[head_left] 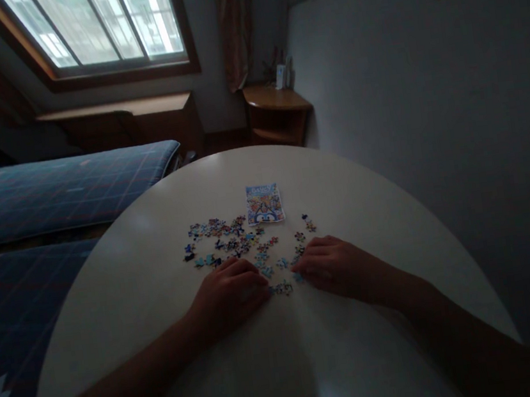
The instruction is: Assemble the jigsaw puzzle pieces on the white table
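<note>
Multicoloured puzzle pieces on a white table; blue plaid mattress.

2 hands: left hand, right hand; 1 table; 1 picture card; puzzle pieces too small to count.

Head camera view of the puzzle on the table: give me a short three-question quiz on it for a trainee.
1. True or false: the picture card lies beyond the loose puzzle pieces, on the side away from the person.
2. Where is the small joined cluster? A) between the fingertips of the left hand and the right hand; B) on top of the picture card; C) beyond the picture card.
3. Fill in: the white table has a ___ top.

Key: 1 true; 2 A; 3 round.
</note>
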`<state>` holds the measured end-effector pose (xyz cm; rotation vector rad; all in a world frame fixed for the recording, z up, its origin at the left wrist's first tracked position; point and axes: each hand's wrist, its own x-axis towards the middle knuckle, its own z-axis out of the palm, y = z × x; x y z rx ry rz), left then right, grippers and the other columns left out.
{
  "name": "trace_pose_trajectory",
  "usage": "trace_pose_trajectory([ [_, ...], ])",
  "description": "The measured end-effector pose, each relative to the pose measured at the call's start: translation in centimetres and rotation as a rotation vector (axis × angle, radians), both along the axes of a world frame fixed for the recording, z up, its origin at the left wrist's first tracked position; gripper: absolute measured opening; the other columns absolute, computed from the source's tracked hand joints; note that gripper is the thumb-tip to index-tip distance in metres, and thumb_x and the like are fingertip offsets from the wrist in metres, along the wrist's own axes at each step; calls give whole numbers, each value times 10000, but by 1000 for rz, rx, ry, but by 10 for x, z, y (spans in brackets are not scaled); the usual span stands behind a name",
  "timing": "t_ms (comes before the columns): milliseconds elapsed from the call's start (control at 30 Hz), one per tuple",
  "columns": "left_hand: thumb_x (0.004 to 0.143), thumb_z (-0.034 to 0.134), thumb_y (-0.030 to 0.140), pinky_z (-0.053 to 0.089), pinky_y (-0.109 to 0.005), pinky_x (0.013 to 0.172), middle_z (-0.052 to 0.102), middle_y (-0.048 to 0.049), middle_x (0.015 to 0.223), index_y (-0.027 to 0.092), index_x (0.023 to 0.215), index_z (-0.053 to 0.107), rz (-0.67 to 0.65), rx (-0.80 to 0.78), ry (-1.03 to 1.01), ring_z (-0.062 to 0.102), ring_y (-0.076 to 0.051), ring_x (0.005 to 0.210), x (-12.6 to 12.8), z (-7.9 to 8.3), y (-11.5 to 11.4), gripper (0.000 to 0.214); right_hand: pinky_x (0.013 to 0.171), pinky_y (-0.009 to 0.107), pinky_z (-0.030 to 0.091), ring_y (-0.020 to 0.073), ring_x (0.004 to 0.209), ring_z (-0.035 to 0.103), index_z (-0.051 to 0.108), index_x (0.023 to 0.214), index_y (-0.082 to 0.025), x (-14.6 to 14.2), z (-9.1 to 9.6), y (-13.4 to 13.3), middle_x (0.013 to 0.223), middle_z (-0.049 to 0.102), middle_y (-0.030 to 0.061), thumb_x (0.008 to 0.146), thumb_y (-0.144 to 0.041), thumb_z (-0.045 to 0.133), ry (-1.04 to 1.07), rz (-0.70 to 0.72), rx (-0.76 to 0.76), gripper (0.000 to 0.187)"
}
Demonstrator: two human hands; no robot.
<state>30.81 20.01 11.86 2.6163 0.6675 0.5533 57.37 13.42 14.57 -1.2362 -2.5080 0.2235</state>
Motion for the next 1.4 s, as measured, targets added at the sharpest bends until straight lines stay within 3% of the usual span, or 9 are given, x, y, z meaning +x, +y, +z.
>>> trace_pose_trajectory([
  [467,858,665,280,538,-345,786,695,-41,928,230,928,723,-6,13,-3,617,-194,879,1,0,0,103,898,390,477,213,942,613,695,1090,-210,3,2,-4,988,682,80,859,-292,667,37,-63,-105,247],
  [733,860,652,259,538,-333,794,692,-42,947,234,942,710,-15,17,1,617,-191,890,0,3,-2,103,896,388,468,205,928,620,716,1047,-231,1,3,-4,959,684,69,858,-284,665,44,-66,-106,203],
  [967,833,544,118,537,-331,794,692,-43,926,210,908,686,-13,69,12,615,-181,855,0,5,-1,185,889,385,461,215,946,615,702,982,-213,-2,3,-2,959,688,68,830,-232,685,41,-104,-173,154],
  [1200,894,507,152,542,-324,796,708,-48,914,205,926,683,31,56,-14,628,-172,847,1,3,0,186,864,369,458,199,876,632,652,914,-188,-6,6,-3,906,692,54,749,-161,711,64,-137,-186,177],
  [1400,902,526,185,552,-324,808,730,-24,893,217,922,684,87,21,-57,665,-165,838,1,1,0,163,780,295,487,150,776,648,667,882,-207,-15,8,-7,833,701,18,809,-159,674,170,-175,-232,87],
])
